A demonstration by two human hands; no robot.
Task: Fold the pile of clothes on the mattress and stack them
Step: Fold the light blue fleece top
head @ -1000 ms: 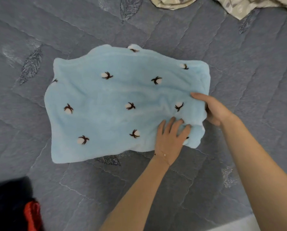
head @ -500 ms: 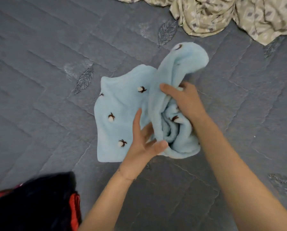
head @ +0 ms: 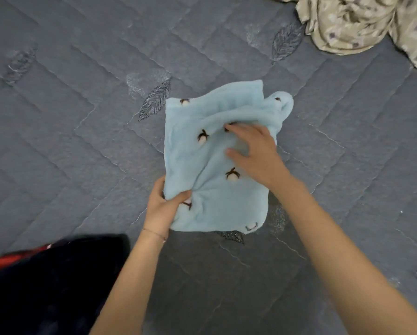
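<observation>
Laid the blue fleece cloth point(head: 226, 206) back on the mattress point(head: 81, 117), halved from a second ago's open spread, pinched at its near corner by the left hand point(head: 162, 206), pressed beyond that pinch by the apparently flat-fingered right hand point(head: 255, 153), leaving stacking pending.

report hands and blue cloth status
Left hand pinches near-left corner of blue fleece cloth. Right hand rests flat on top. Folded over, far edge rumpled. Beige fabric, dark garment lie apart.

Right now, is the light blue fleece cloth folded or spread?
Folded, roughly: the light blue fleece cloth lies doubled, layers bunched at top.
</observation>
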